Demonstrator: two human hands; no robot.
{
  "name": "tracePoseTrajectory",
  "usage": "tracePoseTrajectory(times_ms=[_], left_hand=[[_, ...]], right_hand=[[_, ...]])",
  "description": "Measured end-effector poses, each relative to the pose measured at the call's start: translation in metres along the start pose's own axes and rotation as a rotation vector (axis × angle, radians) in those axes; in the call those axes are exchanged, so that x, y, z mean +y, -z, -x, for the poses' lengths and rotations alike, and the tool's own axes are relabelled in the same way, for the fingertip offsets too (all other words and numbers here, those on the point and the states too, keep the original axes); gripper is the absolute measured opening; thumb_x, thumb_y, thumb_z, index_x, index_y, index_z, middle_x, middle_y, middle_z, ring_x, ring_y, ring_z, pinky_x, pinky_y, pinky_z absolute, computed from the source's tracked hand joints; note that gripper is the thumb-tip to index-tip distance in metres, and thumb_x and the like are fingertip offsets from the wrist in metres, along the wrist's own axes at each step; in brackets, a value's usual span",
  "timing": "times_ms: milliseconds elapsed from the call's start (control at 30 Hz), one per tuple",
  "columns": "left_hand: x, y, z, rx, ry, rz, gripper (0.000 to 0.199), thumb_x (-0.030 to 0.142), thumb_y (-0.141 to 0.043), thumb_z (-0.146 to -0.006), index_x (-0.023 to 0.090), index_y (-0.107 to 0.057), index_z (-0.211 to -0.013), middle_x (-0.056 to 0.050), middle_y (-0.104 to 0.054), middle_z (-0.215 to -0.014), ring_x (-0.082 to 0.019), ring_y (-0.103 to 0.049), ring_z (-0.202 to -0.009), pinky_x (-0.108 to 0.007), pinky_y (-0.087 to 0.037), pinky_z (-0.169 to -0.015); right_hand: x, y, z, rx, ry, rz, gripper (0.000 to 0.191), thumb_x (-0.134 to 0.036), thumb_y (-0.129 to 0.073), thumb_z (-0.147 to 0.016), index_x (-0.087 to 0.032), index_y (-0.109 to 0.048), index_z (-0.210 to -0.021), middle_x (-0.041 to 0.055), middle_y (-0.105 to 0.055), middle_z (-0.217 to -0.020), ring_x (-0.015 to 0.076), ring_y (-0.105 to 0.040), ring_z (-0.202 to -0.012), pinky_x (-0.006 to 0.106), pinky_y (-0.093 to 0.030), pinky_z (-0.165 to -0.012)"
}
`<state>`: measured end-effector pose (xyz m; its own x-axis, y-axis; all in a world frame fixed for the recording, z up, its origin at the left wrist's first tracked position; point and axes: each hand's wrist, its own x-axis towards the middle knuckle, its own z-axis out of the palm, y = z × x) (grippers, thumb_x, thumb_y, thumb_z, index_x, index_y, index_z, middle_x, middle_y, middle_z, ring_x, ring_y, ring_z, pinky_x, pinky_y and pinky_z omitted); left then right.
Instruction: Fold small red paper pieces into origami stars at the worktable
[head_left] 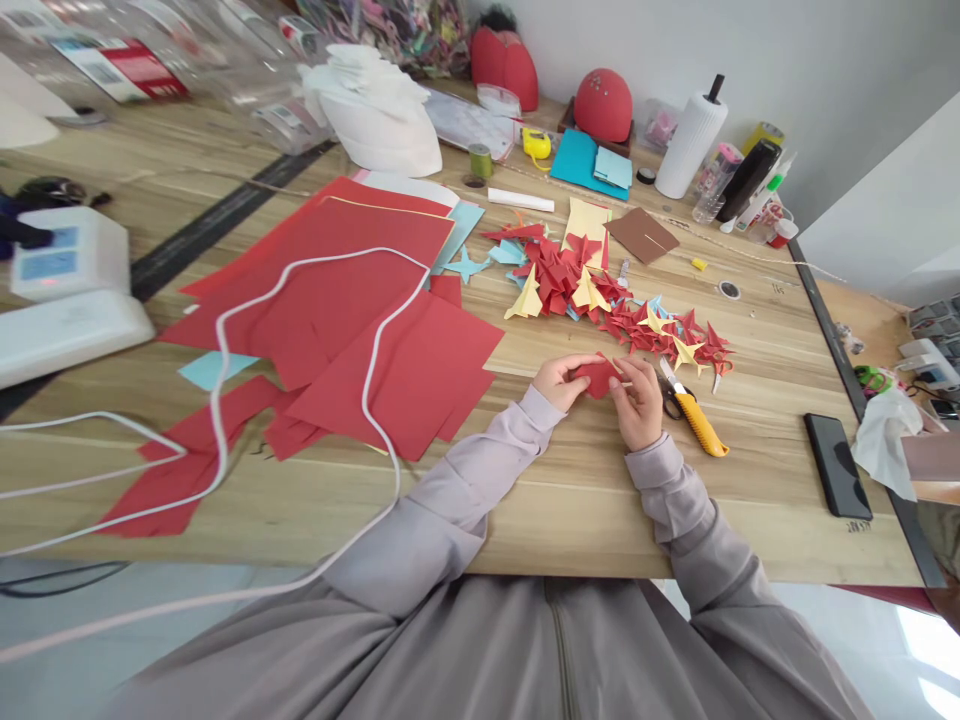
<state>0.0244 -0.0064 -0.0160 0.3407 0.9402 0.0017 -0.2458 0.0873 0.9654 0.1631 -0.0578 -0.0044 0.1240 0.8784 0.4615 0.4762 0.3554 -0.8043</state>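
Observation:
Between my two hands is a small folded piece of red paper (598, 378), held just above the wooden table. My left hand (561, 382) pinches its left side between thumb and fingers. On the other side, my right hand (639, 403) grips the right edge, thumb toward me. Beyond my hands lies a heap of folded paper stars (562, 275), mostly red, with some yellow and light blue. A yellow utility knife (701, 422) rests right of my right hand, partly over the black-handled scissors (670, 400).
Red paper sheets (405, 375) spread over the left, crossed by a white cable (367, 385). A black phone (838, 465) lies near the right edge. Along the back stand a white ribbed bottle (690, 145), a yellow tape measure (536, 143) and a blue sheet (577, 160).

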Motion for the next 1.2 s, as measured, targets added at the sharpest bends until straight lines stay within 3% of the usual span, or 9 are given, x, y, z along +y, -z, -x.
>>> tracePoseTrajectory(times_ms=[167, 267, 400, 600, 933, 1067, 1200], left_hand=[[-0.001, 0.001, 0.001, -0.085, -0.12, -0.019, 0.042, 0.013, -0.068, -0.054, 0.012, -0.068, -0.096, -0.01, -0.066, -0.102, -0.023, -0.059, -0.098, -0.033, -0.049, -0.083], [-0.004, 0.001, 0.0, -0.139, -0.134, 0.009, 0.053, 0.013, -0.073, -0.051, 0.013, -0.064, -0.103, -0.013, -0.059, -0.115, -0.024, -0.058, -0.099, -0.03, -0.052, -0.073], [-0.007, 0.002, -0.001, -0.137, -0.177, 0.007, 0.052, 0.013, -0.073, -0.051, 0.013, -0.065, -0.102, -0.015, -0.054, -0.117, -0.025, -0.057, -0.1, -0.026, -0.052, -0.065], [-0.006, 0.005, -0.002, -0.194, -0.208, -0.053, 0.049, 0.009, -0.071, -0.051, 0.014, -0.067, -0.1, -0.015, -0.056, -0.114, -0.025, -0.057, -0.102, -0.026, -0.052, -0.068], [0.0, 0.005, -0.001, -0.15, -0.084, 0.054, 0.047, 0.02, -0.079, -0.05, 0.013, -0.069, -0.096, -0.013, -0.062, -0.112, -0.024, -0.06, -0.098, -0.035, -0.05, -0.084], [-0.003, 0.008, -0.005, -0.07, -0.01, 0.077, 0.05, 0.028, -0.08, -0.049, 0.012, -0.069, -0.095, -0.012, -0.068, -0.101, -0.022, -0.064, -0.086, -0.036, -0.05, -0.08], [-0.006, 0.01, -0.01, -0.006, 0.011, 0.082, 0.05, 0.031, -0.081, -0.046, 0.012, -0.071, -0.091, -0.01, -0.071, -0.092, -0.02, -0.064, -0.08, -0.034, -0.05, -0.078]], right_hand=[[0.01, -0.001, -0.001, -0.003, -0.098, -0.132, 0.019, -0.029, -0.054, -0.082, -0.022, -0.068, -0.093, 0.0045, -0.063, -0.082, 0.015, -0.059, -0.071, 0.028, -0.05, -0.058], [0.012, -0.001, -0.002, 0.039, -0.184, -0.243, 0.018, -0.03, -0.057, -0.08, -0.021, -0.068, -0.091, 0.0042, -0.065, -0.083, 0.0147, -0.059, -0.067, 0.029, -0.05, -0.057], [0.011, -0.002, -0.002, 0.055, -0.225, -0.3, 0.017, -0.031, -0.06, -0.077, -0.021, -0.068, -0.088, 0.0038, -0.065, -0.082, 0.0149, -0.058, -0.066, 0.03, -0.051, -0.057], [0.01, -0.002, -0.002, 0.053, -0.236, -0.361, 0.013, -0.03, -0.064, -0.073, -0.021, -0.067, -0.082, 0.0034, -0.062, -0.081, 0.0132, -0.056, -0.063, 0.026, -0.047, -0.049], [0.004, 0.001, -0.002, -0.004, -0.299, -0.471, 0.02, -0.03, -0.068, -0.07, -0.022, -0.069, -0.088, 0.0034, -0.065, -0.085, 0.0122, -0.055, -0.062, 0.025, -0.044, -0.05], [-0.001, 0.003, -0.003, -0.087, -0.303, -0.509, 0.029, -0.028, -0.069, -0.069, -0.024, -0.067, -0.098, 0.0014, -0.064, -0.078, 0.0102, -0.051, -0.057, 0.025, -0.044, -0.051], [0.0, 0.001, -0.002, -0.14, -0.277, -0.547, 0.039, -0.027, -0.071, -0.067, -0.025, -0.064, -0.105, 0.0019, -0.063, -0.082, 0.0116, -0.054, -0.063, 0.026, -0.045, -0.054]])
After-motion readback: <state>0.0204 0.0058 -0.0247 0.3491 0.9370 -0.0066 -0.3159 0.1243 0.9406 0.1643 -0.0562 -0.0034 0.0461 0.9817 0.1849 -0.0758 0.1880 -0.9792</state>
